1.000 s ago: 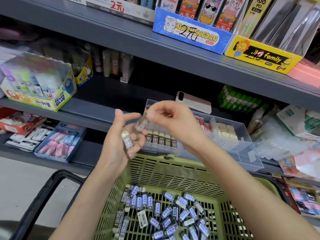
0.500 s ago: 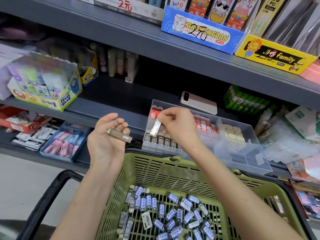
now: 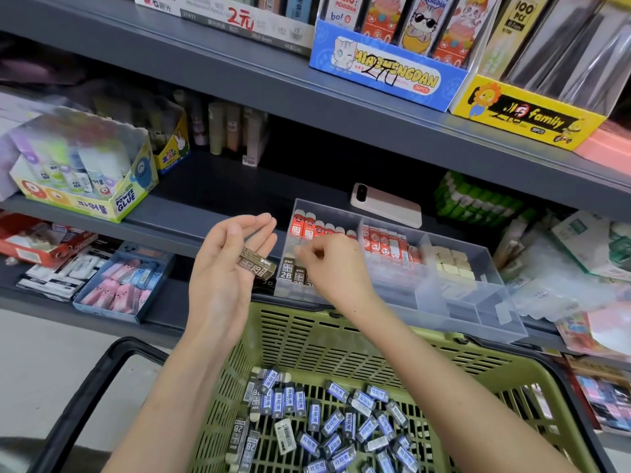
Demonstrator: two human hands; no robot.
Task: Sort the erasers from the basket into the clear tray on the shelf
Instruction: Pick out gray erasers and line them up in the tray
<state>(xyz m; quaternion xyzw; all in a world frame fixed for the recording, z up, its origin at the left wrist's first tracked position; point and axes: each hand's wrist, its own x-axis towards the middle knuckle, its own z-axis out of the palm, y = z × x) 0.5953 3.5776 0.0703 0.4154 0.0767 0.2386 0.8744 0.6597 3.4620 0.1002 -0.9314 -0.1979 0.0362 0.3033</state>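
Observation:
My left hand [image 3: 222, 268] is palm up in front of the shelf, with a brown 2B eraser [image 3: 257, 266] lying across its fingers. My right hand [image 3: 333, 264] is lowered into the left compartment of the clear tray [image 3: 461, 302]. Its fingertips are pinched on a blurred eraser, right above a row of upright brown 2B erasers [image 3: 290, 273]. Other compartments hold red-sleeved erasers [image 3: 386, 242] and plain cream ones [image 3: 450, 262]. Below, the green basket [image 3: 341, 339] holds several blue-sleeved and dark 2B erasers [image 3: 334, 421].
A pink phone [image 3: 386, 204] lies on the shelf behind the tray. A blue box of pink erasers [image 3: 119, 288] sits lower left and a glue display box [image 3: 85, 172] upper left. The basket's black handle [image 3: 85, 387] hangs to the left. Packaged goods crowd the right side.
My right hand has taken an eraser from my left hand and dropped into the tray's left compartment. My left hand has opened flat, with one eraser resting on it.

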